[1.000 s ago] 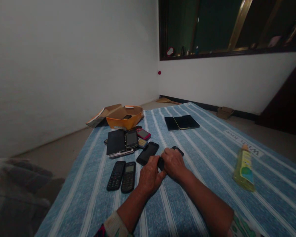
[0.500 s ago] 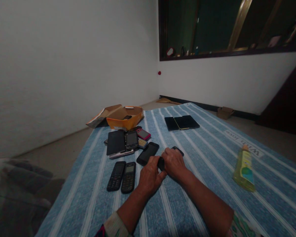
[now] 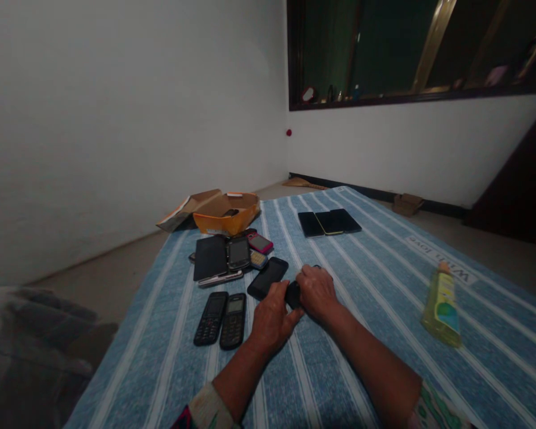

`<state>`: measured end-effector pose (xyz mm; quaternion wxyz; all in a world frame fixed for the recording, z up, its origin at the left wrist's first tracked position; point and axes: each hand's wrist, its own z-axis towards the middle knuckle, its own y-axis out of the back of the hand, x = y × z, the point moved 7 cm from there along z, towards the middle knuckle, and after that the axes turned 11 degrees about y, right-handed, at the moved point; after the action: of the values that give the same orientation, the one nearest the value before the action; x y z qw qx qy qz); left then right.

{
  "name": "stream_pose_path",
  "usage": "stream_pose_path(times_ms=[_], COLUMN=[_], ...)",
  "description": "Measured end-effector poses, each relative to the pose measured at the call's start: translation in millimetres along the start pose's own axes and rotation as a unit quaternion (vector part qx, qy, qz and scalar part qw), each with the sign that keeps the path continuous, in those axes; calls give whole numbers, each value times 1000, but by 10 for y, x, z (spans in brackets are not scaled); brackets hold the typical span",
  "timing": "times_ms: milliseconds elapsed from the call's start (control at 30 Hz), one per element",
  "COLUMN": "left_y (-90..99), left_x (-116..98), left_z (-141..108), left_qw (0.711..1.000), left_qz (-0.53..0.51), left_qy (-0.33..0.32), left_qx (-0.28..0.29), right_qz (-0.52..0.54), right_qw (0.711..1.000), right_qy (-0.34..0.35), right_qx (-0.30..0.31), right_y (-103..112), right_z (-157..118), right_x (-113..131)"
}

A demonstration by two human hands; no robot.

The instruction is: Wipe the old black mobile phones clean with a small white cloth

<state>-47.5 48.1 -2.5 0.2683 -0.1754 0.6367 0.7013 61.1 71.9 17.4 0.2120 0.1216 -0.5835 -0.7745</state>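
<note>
Between my two hands, just above or on the striped cloth, is a small black object, mostly covered by fingers; its kind cannot be made out. My left hand grips its left side with thumb and fingers. Curled over its right side is my right hand. A dark edge of a thing peeks out behind the right knuckles. A black smartphone lies flat just beyond my left fingers. Two black keypad phones, a left one and a right one, lie side by side left of that hand.
A pile of phones has a dark flat one on top, beside a pink phone. Behind stands an open orange box. Several dark flat devices lie farther back. A yellow bottle rests at right on the blue striped cloth.
My right hand has shifted and turned slightly, so more of the black object shows between the hands and less of the dark thing behind the knuckles. My left hand has hardly moved.
</note>
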Motion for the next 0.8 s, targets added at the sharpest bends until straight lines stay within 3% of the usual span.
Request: stream_pose_path(times_ms=[133,367,633,800], left_y=[15,-5,9,-2], left_x=[-5,5,7,-3], left_z=[1,6,-5,1], left_qw=[1000,999,1000,1000], left_qz=[15,-9,8,6], left_qy=[13,-34,5,-17], left_qx=[-3,-17,-12,-15], right_qz=[-15,26,-16,6], right_qw=[999,998,998,1000], right_qy=[-41,53,-56,19], right_qx=[0,-10,12,1], right_y=[16,22,31,24], right_z=[-36,-51,-41,-76], right_x=[-100,183,-138,92])
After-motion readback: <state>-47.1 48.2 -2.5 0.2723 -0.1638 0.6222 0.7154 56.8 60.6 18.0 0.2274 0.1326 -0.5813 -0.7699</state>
